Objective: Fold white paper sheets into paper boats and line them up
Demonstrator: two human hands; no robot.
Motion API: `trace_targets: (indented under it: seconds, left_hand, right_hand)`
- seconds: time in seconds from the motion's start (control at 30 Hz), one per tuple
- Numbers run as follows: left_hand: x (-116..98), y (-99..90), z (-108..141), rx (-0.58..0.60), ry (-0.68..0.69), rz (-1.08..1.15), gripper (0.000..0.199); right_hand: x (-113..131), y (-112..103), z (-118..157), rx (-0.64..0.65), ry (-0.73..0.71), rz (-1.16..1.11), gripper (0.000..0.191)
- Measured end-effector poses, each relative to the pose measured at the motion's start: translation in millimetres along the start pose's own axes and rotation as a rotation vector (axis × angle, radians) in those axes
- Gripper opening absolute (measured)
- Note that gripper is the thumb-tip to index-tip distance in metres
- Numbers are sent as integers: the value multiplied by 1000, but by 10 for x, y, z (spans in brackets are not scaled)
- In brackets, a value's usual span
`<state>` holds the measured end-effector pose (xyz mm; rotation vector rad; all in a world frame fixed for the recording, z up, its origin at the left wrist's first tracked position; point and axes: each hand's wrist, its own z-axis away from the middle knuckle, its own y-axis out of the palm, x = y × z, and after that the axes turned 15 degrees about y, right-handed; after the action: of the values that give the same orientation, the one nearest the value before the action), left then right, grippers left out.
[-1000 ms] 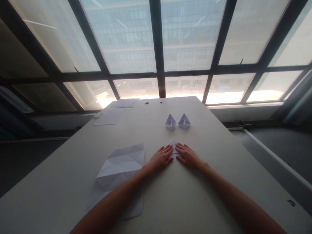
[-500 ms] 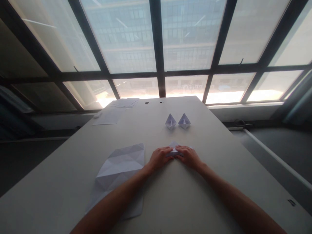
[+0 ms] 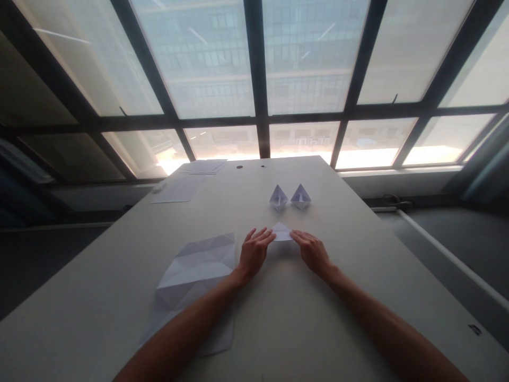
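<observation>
A small folded white paper [image 3: 282, 232] with a pointed top lies between my two hands. My left hand [image 3: 255, 249] touches its left end, fingers spread a little, the thumb hidden. At its right end my right hand [image 3: 312, 248] has its fingers together on the edge; its thumb is hidden too. Beyond them stand two folded paper boats, the left one [image 3: 278, 198] close beside the right one [image 3: 301, 197]. A large creased sheet [image 3: 194, 268] lies left of my left hand, partly under my left forearm.
The white table [image 3: 254, 204] reaches toward the windows. Flat white sheets [image 3: 177, 190] and a stack of papers [image 3: 203, 167] lie at its far left. A small dark mark [image 3: 475, 330] is near the right edge.
My hands have moved apart from the middle of the folded paper to its two ends. More of the paper shows, and it sits slightly farther away. The boats have not moved.
</observation>
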<state>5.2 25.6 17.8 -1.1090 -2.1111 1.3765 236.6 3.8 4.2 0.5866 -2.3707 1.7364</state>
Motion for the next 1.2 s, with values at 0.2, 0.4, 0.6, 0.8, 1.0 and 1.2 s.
trace_targets:
  seconds: [0.2, 0.4, 0.6, 0.8, 1.0, 1.2]
  left_hand:
    - [57, 134, 70, 188, -60, -127, 52]
    - [-39, 201, 82, 213, -3, -100, 56]
    - [-43, 224, 65, 335, 126, 41, 61]
    - [-38, 212, 56, 367, 138, 43, 63]
    - [-54, 245, 70, 363, -11, -15, 72]
    - [21, 306, 124, 315, -215, -84, 78]
  right_hand:
    - [-78, 116, 5, 141, 72, 95, 60]
    - [36, 150, 78, 156, 77, 156, 57]
    - [231, 208, 127, 167, 24, 115, 56]
    - [296, 244, 122, 250, -31, 58, 61]
    - [236, 262, 162, 225, 123, 90, 67]
    - [148, 295, 152, 153, 332, 123, 68]
